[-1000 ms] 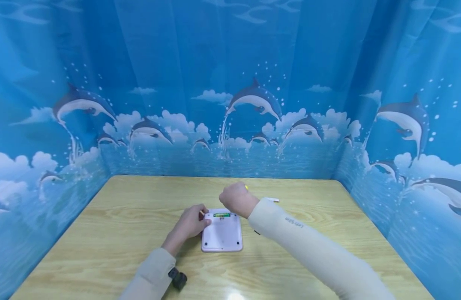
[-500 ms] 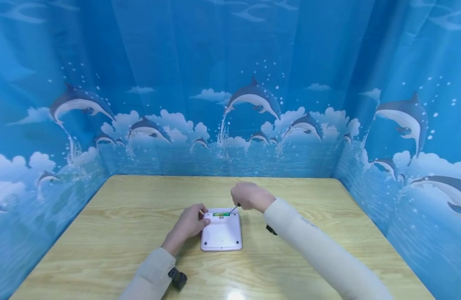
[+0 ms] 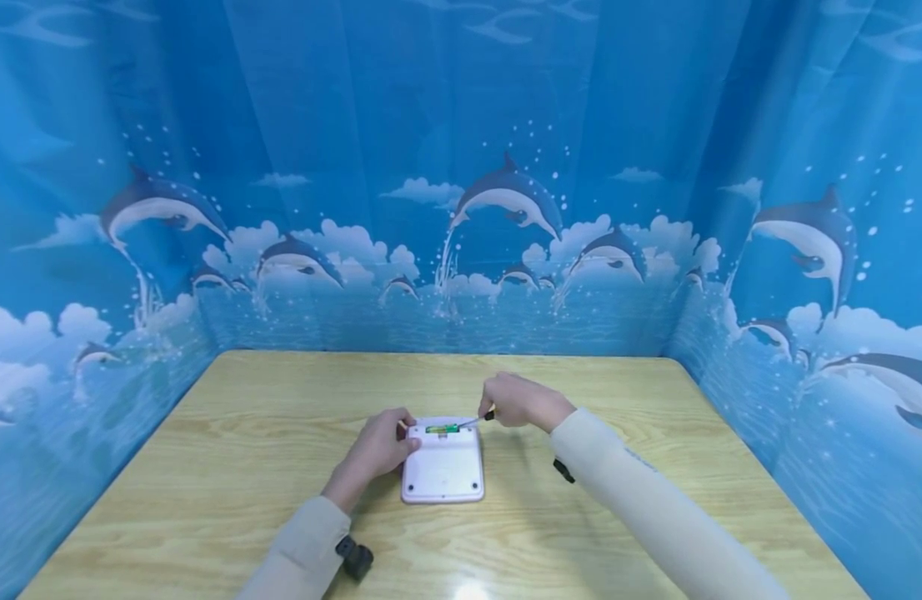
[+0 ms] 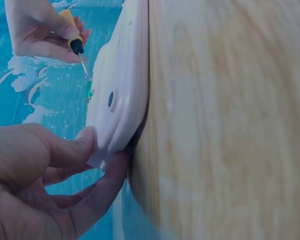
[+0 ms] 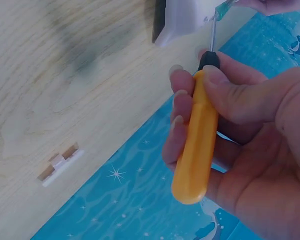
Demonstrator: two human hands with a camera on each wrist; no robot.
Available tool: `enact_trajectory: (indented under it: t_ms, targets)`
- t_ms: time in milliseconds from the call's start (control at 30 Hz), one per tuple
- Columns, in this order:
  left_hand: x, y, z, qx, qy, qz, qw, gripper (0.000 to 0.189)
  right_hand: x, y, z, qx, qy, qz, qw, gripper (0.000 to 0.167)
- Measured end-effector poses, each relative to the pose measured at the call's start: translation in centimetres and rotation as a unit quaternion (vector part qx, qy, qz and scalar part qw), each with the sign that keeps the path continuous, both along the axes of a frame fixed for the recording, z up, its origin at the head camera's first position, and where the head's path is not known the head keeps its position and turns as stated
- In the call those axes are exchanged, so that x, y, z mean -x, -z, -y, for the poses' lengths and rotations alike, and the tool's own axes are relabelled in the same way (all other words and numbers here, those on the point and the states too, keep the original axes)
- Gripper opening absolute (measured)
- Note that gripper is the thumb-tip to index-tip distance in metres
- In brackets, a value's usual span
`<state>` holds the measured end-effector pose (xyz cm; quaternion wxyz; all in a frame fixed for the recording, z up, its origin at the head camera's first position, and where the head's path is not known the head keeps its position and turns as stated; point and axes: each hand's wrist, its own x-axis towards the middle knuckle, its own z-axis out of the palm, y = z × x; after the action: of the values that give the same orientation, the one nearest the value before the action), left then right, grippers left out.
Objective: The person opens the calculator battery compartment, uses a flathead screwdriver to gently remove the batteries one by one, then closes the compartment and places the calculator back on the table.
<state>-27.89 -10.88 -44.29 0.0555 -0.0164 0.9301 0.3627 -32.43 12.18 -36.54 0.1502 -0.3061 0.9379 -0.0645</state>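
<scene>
A flat whitish device (image 3: pixel 443 467) lies underside up on the table, with dark round feet near its corners. In the slot at its far edge sits a green battery (image 3: pixel 442 429). My left hand (image 3: pixel 380 450) pinches the device's far left corner between thumb and fingers, seen closely in the left wrist view. My right hand (image 3: pixel 517 400) grips a screwdriver (image 5: pixel 196 140) with an orange-yellow handle and black collar. The metal shaft slants down leftward, its tip at the battery's right end. Whether the tip is under the battery I cannot tell.
A small white battery cover (image 5: pixel 61 164) lies on the wooden table (image 3: pixel 281 417) near its far edge; in the head view it does not show behind the right hand. A blue dolphin-print curtain (image 3: pixel 356 208) rises along the table's back and sides.
My right hand has shifted rightward from above the device's far edge, and the screwdriver now leans flatter than half a second ago. My left hand and the device have stayed in place.
</scene>
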Motion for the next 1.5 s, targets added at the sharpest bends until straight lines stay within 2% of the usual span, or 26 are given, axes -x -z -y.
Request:
enact_trajectory:
  t_ms: [633, 1500]
  targets:
    - [0.07, 0.10, 0.08, 0.000, 0.002, -0.003, 1.0000, 0.026, 0.48, 0.87, -0.50, 0.025, 0.016, 0.021, 0.9993, 0.036]
    - [0.10, 0.12, 0.05, 0.003, -0.002, 0.000, 1.0000, 0.026, 0.25, 0.69, -0.80, 0.007, -0.007, 0.003, 0.9999, 0.036]
